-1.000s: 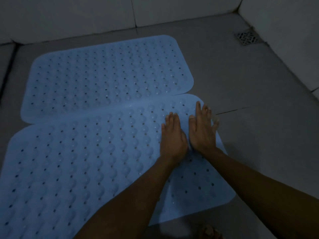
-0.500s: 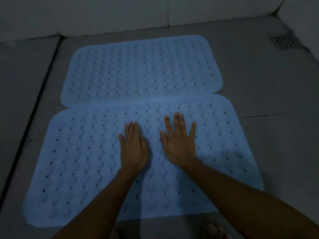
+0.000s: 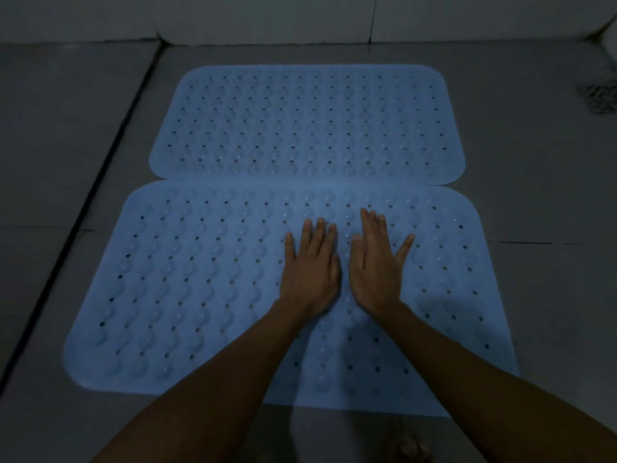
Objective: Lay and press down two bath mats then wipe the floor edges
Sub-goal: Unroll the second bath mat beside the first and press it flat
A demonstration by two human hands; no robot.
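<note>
Both of my palms lie flat on the near bath mat (image 3: 207, 289), gripping nothing. With my left hand (image 3: 312, 272) the fingers are straight and close together, pointing away from me. With my right hand (image 3: 375, 269) the fingers are straight too, the little finger splayed out to the right and the thumb tucked in toward my left hand. Only a narrow strip of mat shows between the 2 hands, so they sit just beside each other without touching.

Under my hands the near mat is pale blue, dotted with drain holes and round bumps, and it spreads well out to either side of them and back toward me beneath my forearms. Beyond my fingertips lies the far bath mat (image 3: 307, 125), the same blue and the same pattern; its near edge meets the far edge of the mat I press, and I cannot tell whether 1 overlaps the other.

Around both mats is the grey tiled floor (image 3: 76, 135), with a dark groove (image 3: 110, 155) running well off to the left of my left hand. Far off to the right of my right hand, at the frame edge, sits a floor drain (image 3: 601, 98). Past the far mat rises a pale wall (image 3: 267, 18).
</note>
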